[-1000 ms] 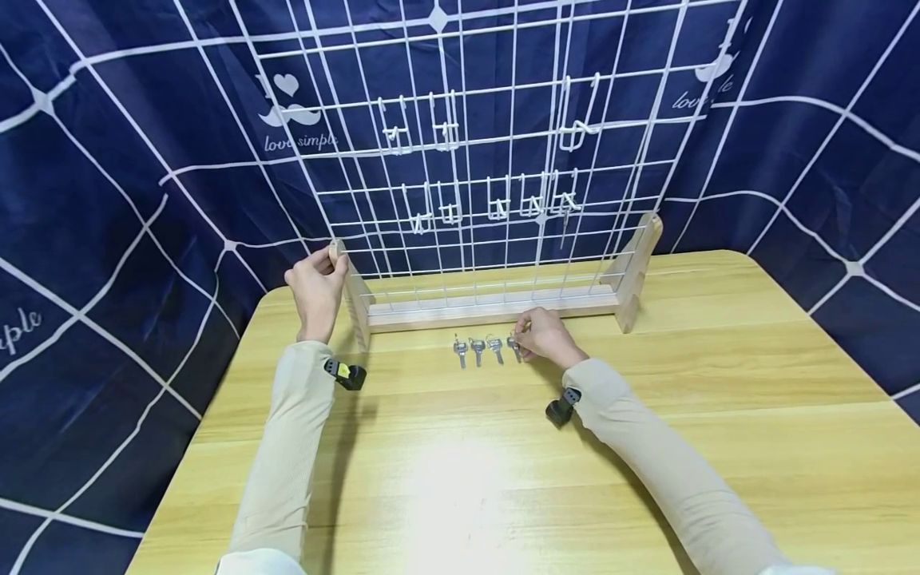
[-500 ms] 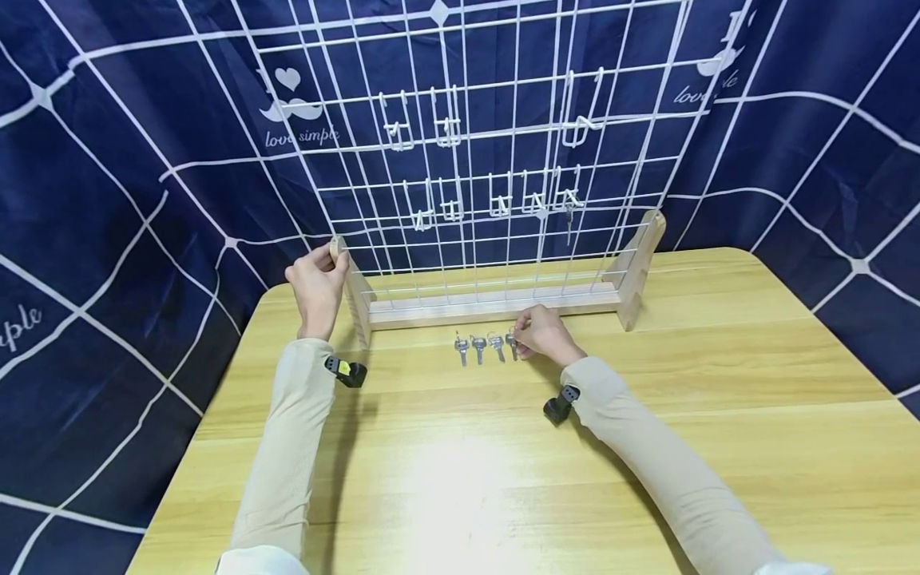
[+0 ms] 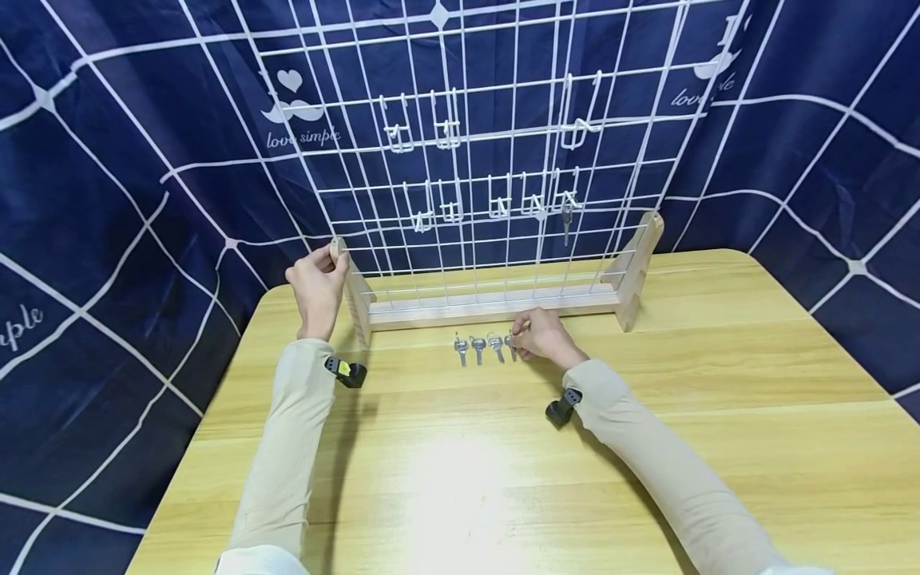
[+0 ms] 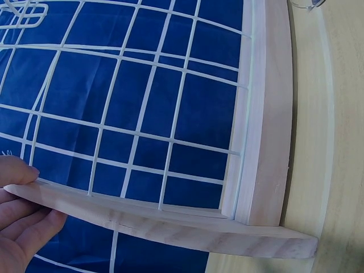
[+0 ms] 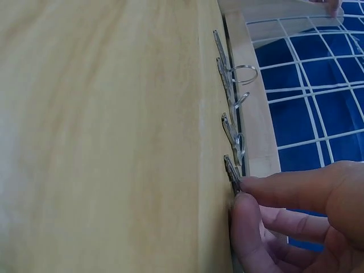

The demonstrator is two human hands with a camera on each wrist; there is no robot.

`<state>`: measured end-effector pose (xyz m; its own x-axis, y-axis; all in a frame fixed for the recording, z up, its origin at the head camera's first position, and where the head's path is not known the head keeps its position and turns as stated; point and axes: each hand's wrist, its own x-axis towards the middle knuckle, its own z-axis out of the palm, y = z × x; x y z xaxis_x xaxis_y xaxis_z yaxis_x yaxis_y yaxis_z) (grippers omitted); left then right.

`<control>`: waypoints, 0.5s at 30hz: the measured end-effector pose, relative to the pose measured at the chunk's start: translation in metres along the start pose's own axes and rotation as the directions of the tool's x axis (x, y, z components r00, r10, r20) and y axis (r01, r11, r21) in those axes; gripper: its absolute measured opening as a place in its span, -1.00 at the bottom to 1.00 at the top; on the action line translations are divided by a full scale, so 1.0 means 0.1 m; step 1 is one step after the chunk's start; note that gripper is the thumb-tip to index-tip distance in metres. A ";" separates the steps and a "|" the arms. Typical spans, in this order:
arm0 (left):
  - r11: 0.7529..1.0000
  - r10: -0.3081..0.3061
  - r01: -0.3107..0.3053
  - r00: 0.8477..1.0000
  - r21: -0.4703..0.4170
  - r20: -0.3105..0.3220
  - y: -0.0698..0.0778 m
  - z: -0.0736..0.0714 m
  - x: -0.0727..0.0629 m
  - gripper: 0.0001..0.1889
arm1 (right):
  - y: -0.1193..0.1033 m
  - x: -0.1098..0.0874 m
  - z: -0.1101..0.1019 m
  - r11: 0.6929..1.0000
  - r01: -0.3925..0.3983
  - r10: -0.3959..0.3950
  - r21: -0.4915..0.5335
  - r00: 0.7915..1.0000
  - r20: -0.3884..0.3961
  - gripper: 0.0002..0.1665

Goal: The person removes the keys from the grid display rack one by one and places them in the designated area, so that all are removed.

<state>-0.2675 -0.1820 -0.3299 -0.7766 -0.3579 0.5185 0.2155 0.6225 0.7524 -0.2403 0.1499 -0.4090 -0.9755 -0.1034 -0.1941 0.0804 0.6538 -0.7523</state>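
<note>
My left hand [image 3: 316,291] grips the top of the left wooden upright [image 4: 170,230] of a white wire grid rack, thumb on one side and fingers on the other. In front of the rack's wooden base bar [image 3: 496,306], several silver keys with rings lie in a row on the table. The rightmost key [image 5: 229,166] is pinched between thumb and index finger of my right hand [image 3: 548,335]; its ring end is hidden by the fingertips. Left of it, the neighbouring key [image 3: 496,346] lies apart from the hand. Another key [image 3: 567,225] hangs from a hook at the rack's right.
White wire hooks sit on the grid in two rows, among them a larger hook [image 3: 577,132] at upper right. The right wooden upright [image 3: 636,271] stands on the table [image 3: 719,359]. Dark blue patterned cloth [image 3: 122,239] surrounds the table behind and at the sides.
Both hands stay almost where they were. The pinched key has shifted very slightly left toward its neighbour. The key hanging on the hook swings a little.
</note>
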 end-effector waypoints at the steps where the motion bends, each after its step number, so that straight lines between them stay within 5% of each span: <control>1: 1.000 0.000 0.000 1.000 -0.001 0.000 0.00 0.00 0.00 -0.79 | 0.00 0.00 0.00 1.000 -0.002 0.002 -0.004 1.000 -0.002 -0.84; 15: 1.000 -0.007 0.007 1.000 -0.006 0.000 0.02 0.00 0.00 -0.80 | 0.00 -0.05 -0.18 0.999 0.004 -0.004 -0.048 1.000 0.003 -0.76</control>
<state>-0.2671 -0.1810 -0.3287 -0.7782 -0.3624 0.5130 0.2131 0.6159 0.7584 -0.2387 0.1635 -0.3963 -0.9752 -0.1086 -0.1928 0.0661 0.6888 -0.7219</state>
